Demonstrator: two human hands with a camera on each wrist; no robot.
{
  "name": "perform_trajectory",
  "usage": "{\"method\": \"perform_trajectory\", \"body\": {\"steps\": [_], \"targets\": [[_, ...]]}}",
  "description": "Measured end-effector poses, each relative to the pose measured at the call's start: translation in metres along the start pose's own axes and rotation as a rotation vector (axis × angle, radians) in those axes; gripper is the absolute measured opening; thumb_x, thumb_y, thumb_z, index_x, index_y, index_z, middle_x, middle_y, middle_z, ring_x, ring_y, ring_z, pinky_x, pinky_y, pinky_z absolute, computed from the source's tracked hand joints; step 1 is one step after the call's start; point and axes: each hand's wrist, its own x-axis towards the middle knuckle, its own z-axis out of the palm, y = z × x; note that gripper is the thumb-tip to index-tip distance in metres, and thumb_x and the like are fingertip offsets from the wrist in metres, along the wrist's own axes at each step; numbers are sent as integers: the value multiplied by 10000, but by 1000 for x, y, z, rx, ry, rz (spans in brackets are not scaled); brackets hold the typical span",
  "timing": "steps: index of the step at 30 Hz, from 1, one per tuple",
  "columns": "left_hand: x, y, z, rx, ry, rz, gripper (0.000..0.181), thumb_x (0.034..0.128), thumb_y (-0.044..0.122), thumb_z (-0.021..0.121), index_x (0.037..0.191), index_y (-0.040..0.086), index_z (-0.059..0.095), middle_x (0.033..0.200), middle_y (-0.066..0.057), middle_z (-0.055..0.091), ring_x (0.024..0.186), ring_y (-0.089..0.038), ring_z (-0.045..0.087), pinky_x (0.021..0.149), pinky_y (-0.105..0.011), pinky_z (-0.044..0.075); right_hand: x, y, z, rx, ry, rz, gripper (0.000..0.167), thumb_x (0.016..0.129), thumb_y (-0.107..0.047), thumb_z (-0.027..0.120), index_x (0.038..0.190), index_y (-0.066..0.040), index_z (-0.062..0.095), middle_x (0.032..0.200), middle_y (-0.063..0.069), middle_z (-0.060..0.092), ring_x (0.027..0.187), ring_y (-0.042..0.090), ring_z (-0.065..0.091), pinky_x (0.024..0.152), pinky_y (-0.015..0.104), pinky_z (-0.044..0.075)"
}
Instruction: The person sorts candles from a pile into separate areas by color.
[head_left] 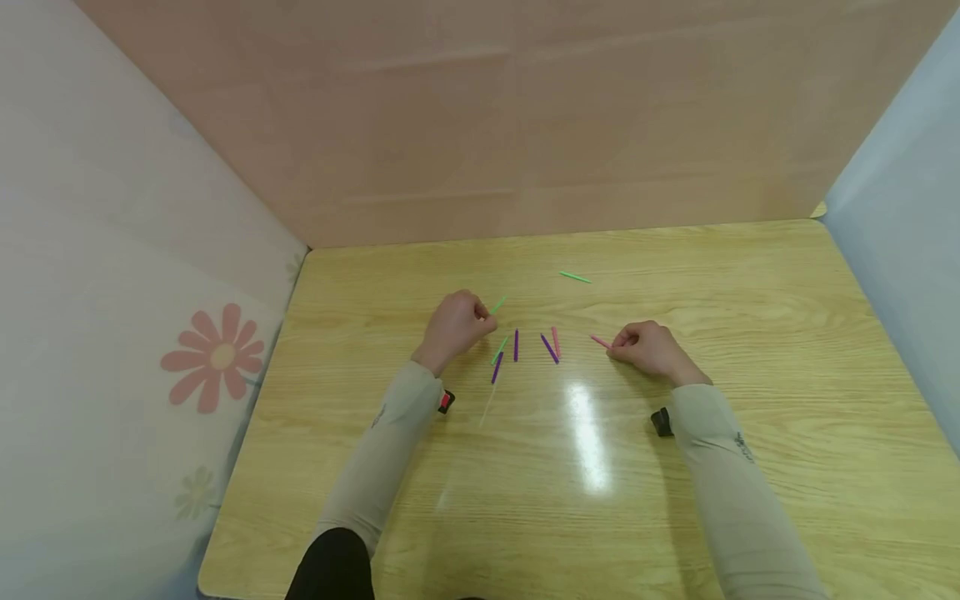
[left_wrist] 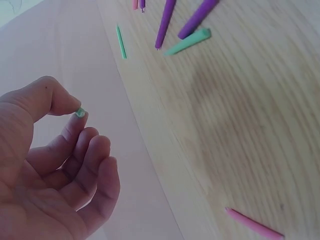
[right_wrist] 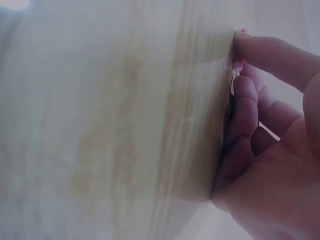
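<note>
My left hand (head_left: pixel 453 325) pinches a slim green candle (head_left: pixel 499 303) between thumb and fingertip, raised off the table in the left wrist view. Just below it, a green candle (head_left: pixel 500 348) lies against a purple candle (head_left: pixel 497 368). A second purple candle (head_left: pixel 516 345) lies to their right; further right a third (head_left: pixel 549 347) touches or nearly touches a pink candle (head_left: pixel 556 340). With thumb and finger, my right hand (head_left: pixel 651 350) pinches another pink candle (head_left: pixel 599 341) low at the table surface. In the right wrist view the fingers mostly hide this candle (right_wrist: pixel 238 65).
One green candle (head_left: pixel 576 277) lies apart toward the back of the wooden table (head_left: pixel 787 333). The left wrist view also shows a pink candle (left_wrist: pixel 255 223) on the table. A brown sheet (head_left: pixel 525 125) stands behind, and pale walls flank both sides.
</note>
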Motion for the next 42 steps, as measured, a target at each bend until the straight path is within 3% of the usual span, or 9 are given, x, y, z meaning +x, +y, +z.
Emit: {"method": "perform_trajectory", "body": {"steps": [5, 12, 20, 27, 37, 42], "targets": [[8, 7, -1, 6, -20, -4, 200, 851, 204, 627, 894, 37, 729, 969, -58, 640, 793, -177, 550, 764, -328, 495, 2, 2, 1, 7, 0, 0, 196, 874, -233, 680, 892, -38, 694, 841, 77, 678, 772, 171, 554, 717, 294, 413], [21, 16, 1, -35, -43, 28, 199, 828, 152, 595, 758, 33, 738, 840, -64, 642, 549, -113, 396, 560, -247, 346, 2, 5, 0, 3, 12, 7, 202, 874, -247, 684, 886, -46, 695, 837, 73, 678, 777, 175, 554, 722, 298, 409], [30, 18, 11, -66, -37, -26, 215, 846, 232, 643, 937, 49, 712, 988, -44, 620, 857, -189, 574, 777, -332, 509, -1, 4, 0, 10, 4, 14, 198, 874, -237, 682, 889, -39, 690, 832, 72, 666, 768, 174, 540, 714, 296, 400], [34, 18, 15, -131, -43, -45, 227, 847, 250, 641, 963, 60, 684, 998, -46, 623, 873, -195, 575, 778, -333, 501, -2, 5, 4, 26, 19, 17, 187, 875, -226, 678, 889, -40, 691, 829, 71, 667, 763, 169, 548, 718, 293, 409], [45, 13, 25, -202, -110, -58, 200, 861, 238, 652, 958, 66, 686, 977, -48, 636, 806, -179, 593, 662, -261, 507, 0, 7, 6, 41, 34, 5, 190, 877, -223, 687, 885, -34, 692, 805, 73, 671, 723, 148, 540, 699, 295, 414], [52, 14, 33, -234, -136, -62, 195, 866, 224, 665, 959, 59, 713, 962, -49, 673, 809, -162, 598, 683, -237, 500, 0, 7, 7, 33, 38, 3, 186, 879, -226, 685, 885, -40, 692, 802, 64, 664, 718, 145, 533, 696, 290, 411]]}}
